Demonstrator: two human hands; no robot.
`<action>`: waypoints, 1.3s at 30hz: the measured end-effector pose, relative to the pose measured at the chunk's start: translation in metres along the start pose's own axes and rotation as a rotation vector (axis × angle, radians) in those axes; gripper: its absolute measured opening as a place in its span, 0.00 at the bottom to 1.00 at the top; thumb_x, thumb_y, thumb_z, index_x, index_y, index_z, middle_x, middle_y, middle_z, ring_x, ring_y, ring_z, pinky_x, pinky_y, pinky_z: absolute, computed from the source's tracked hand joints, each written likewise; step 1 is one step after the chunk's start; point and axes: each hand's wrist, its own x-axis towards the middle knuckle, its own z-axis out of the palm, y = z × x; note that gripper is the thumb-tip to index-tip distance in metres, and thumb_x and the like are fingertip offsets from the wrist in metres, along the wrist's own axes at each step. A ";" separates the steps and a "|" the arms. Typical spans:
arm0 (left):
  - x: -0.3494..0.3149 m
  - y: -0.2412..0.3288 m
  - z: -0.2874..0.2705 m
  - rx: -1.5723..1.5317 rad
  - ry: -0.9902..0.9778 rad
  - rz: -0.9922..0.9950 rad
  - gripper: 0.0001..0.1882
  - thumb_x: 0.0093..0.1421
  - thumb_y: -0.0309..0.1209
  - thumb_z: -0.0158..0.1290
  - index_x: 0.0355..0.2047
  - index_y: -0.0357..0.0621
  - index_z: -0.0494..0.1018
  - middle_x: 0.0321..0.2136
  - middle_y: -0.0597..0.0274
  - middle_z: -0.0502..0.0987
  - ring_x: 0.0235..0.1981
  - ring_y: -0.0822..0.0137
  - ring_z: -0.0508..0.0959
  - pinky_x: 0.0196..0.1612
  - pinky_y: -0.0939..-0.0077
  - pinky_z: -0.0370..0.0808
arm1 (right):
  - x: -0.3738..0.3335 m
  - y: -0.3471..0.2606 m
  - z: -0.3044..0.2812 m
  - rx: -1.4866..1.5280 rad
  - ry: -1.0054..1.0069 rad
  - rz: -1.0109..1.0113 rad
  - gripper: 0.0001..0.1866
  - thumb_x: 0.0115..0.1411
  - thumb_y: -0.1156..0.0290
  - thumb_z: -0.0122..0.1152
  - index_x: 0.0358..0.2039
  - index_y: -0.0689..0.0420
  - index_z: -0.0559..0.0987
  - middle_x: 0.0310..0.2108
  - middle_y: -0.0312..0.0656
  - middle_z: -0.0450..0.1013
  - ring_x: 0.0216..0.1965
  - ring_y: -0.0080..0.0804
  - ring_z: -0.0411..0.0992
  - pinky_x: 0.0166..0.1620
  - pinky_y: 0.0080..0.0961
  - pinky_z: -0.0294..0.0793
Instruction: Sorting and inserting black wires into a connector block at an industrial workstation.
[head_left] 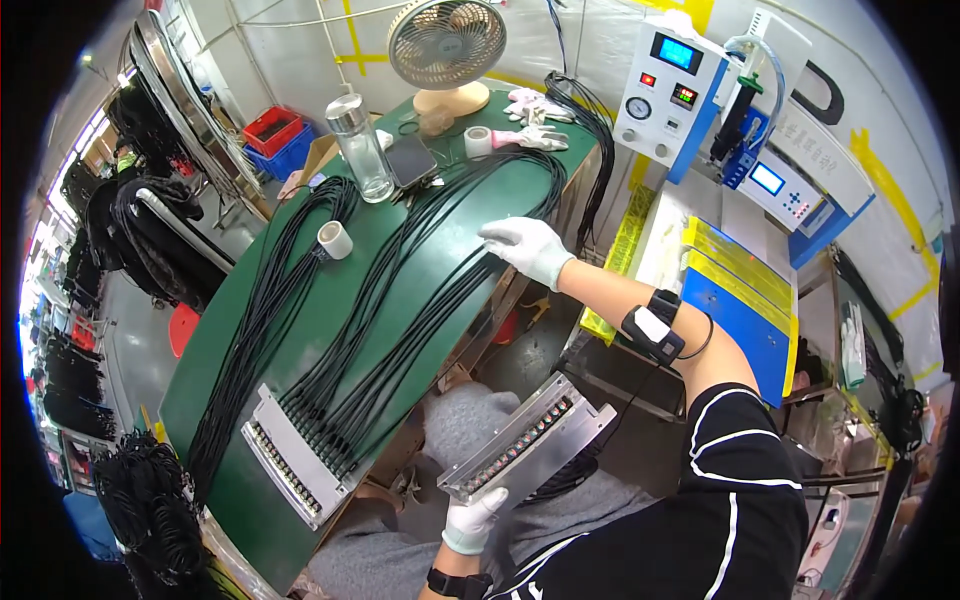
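My left hand [474, 518], in a white glove, is closed on the lower end of a long metal fixture [530, 440]. A row of small round connector ends runs along its slot, and I hold it tilted over my lap. My right hand [528, 250], also gloved, reaches over the table's right edge beside a bundle of black cables [440, 295]. Its fingers are stretched out and slightly apart; whether they touch the cables I cannot tell. On the table's near part lies a second metal fixture [293, 455], with several black cables running out of it toward the far end.
The green table [225, 375] also bears a white tape roll [335, 240], a glass bottle [362, 150], a dark flat device [411, 160], pink-white gloves [530, 138] and a fan [447, 45]. A dispensing machine [668, 95] with a blue plate [735, 320] stands at right.
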 end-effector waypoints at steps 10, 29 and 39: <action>-0.006 -0.006 -0.005 0.128 0.081 0.105 0.34 0.52 0.23 0.63 0.60 0.35 0.68 0.55 0.50 0.75 0.57 0.55 0.74 0.61 0.59 0.70 | -0.066 -0.004 -0.040 0.073 0.193 -0.007 0.15 0.60 0.68 0.64 0.47 0.58 0.82 0.43 0.43 0.79 0.45 0.36 0.78 0.50 0.26 0.76; -0.004 0.013 0.025 0.162 0.144 0.049 0.31 0.53 0.22 0.63 0.59 0.36 0.70 0.55 0.53 0.75 0.57 0.59 0.74 0.62 0.63 0.68 | 0.160 0.035 0.070 0.300 0.231 0.424 0.22 0.61 0.61 0.64 0.48 0.66 0.79 0.40 0.50 0.79 0.32 0.32 0.78 0.32 0.28 0.77; 0.002 0.011 0.014 0.139 0.113 0.065 0.31 0.53 0.20 0.61 0.59 0.36 0.69 0.53 0.56 0.77 0.54 0.61 0.75 0.58 0.66 0.70 | 0.220 0.079 0.050 0.834 0.112 0.777 0.13 0.62 0.61 0.61 0.30 0.58 0.79 0.24 0.38 0.76 0.20 0.25 0.72 0.19 0.22 0.64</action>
